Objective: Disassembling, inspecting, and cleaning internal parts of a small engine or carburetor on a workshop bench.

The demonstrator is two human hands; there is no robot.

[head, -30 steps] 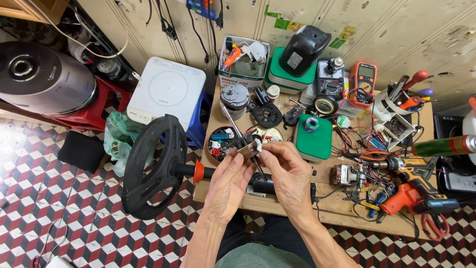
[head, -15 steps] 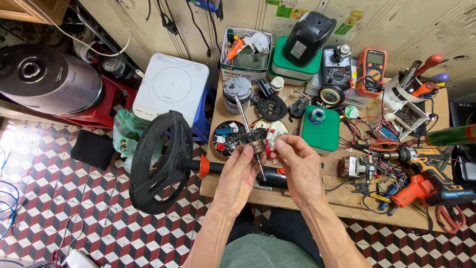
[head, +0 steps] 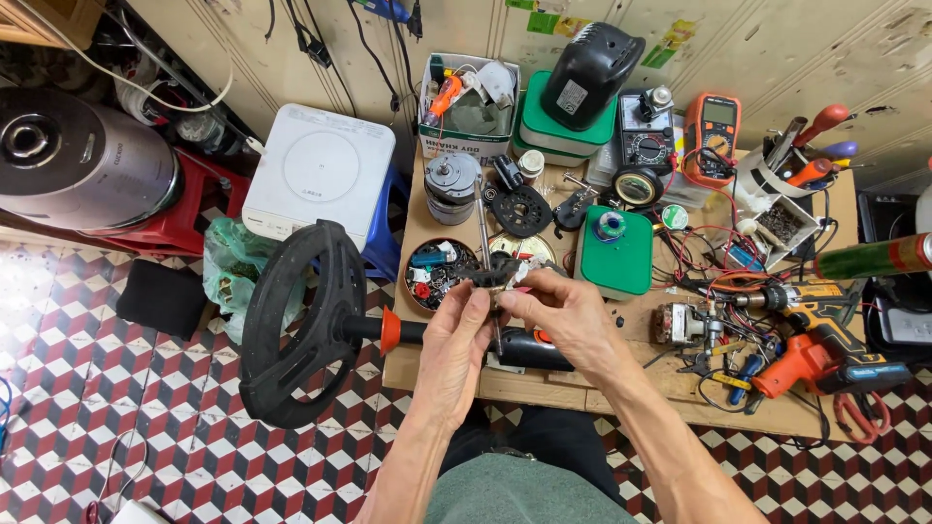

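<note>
Both of my hands meet over the front of a cluttered wooden workbench [head: 544,388]. My left hand [head: 456,340] and my right hand [head: 563,315] pinch a small dark part [head: 493,279] between their fingertips. A thin metal shaft [head: 482,221] sticks up and away from the part. Just beyond it lies a round tin of small parts [head: 434,275]. Under my hands rests a black tool body [head: 529,351] with an orange collar [head: 390,331] and a large black wheel-shaped guard [head: 296,325] hanging off the bench's left edge.
A green box [head: 614,254], a grey motor [head: 452,184], multimeters [head: 712,136] and a tangle of wires fill the bench. An orange drill [head: 815,340] lies at right. Left, on the tiled floor, stand a white induction cooker [head: 316,175] and a rice cooker [head: 78,160].
The view has shifted slightly. My hands stay together on the small part, with the fingers turning it a little; the shaft points further away from me.
</note>
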